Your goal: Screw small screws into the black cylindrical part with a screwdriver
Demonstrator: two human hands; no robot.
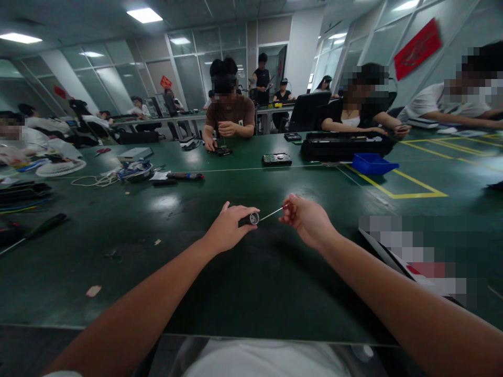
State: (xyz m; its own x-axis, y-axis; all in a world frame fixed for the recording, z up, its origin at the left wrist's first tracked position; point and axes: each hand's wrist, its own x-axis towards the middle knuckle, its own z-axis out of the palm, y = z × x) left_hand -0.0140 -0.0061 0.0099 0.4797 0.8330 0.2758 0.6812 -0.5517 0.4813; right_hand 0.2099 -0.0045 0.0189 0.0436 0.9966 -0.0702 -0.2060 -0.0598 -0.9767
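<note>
A small dark round part [254, 218] with a silvery, hollow-looking end is pinched between the thumb and fingers of my left hand [230, 226], a little above the green table [243, 293]. My right hand [304, 217] is closed on the red handle of a thin screwdriver [272, 213]. Its metal shaft points left, and the tip is at the rim of the round part. Whether the tip touches the part is too small to tell.
Ahead lie a blue tray [373, 163], an open device with a green board [277, 158] and a long black case [346, 145]. Cables [133, 172] and a dark tool [184, 176] lie ahead left. Co-workers sit across the table. Papers [408, 262] lie at right.
</note>
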